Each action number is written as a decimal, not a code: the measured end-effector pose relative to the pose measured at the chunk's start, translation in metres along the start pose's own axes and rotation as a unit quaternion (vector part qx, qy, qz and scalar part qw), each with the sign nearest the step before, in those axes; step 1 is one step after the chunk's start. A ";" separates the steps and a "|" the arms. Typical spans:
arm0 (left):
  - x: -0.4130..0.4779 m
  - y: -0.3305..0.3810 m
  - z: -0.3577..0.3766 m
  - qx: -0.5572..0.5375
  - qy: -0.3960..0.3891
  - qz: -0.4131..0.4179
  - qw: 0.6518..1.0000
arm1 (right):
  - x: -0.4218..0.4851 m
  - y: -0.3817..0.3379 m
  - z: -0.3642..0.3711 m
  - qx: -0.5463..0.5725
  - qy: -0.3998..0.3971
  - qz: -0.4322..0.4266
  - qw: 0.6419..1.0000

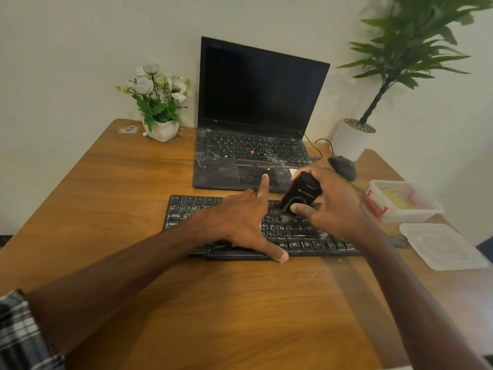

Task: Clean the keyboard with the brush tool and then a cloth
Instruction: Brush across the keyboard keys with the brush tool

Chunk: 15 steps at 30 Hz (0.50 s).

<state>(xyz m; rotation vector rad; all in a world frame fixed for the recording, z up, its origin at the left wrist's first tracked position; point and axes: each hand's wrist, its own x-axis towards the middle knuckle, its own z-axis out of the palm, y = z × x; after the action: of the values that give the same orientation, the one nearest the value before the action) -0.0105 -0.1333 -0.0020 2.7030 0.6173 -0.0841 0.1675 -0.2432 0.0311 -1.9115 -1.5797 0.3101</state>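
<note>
A black dusty keyboard (186, 213) lies across the middle of the wooden table (128, 188). My left hand (244, 222) lies spread over its centre with straight fingers, the thumb at the front edge and the index finger pointing up. My right hand (333, 206) grips a black brush tool (301, 194), tilted, with its lower end down on the keys at the right half. White dust shows among the keys under the tool. A yellow cloth (397, 200) lies inside a clear box.
An open, dusty black laptop (256, 108) stands just behind the keyboard. A wired mouse (342, 166) sits to its right. The clear box (410, 213) and its lid (442, 247) are at the right edge. A flower pot (161, 129) stands back left, a tall plant (354, 137) back right.
</note>
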 end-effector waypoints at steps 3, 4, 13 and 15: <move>-0.001 0.000 -0.001 -0.002 -0.001 0.000 1.000 | 0.001 0.015 -0.021 -0.062 0.001 0.049 0.997; -0.001 -0.001 -0.001 -0.001 -0.002 -0.001 1.000 | 0.001 0.017 -0.027 -0.083 0.008 0.055 0.995; 0.002 -0.003 0.002 0.001 0.012 -0.005 1.000 | 0.001 -0.014 0.019 -0.084 0.022 -0.020 0.996; 0.002 -0.003 0.002 0.008 0.022 0.007 1.000 | 0.005 -0.016 0.019 -0.043 0.030 -0.017 0.999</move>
<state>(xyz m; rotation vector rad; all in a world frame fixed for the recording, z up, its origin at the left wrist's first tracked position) -0.0105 -0.1303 -0.0048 2.7312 0.6120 -0.0245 0.1453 -0.2313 0.0266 -1.9367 -1.6086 0.1724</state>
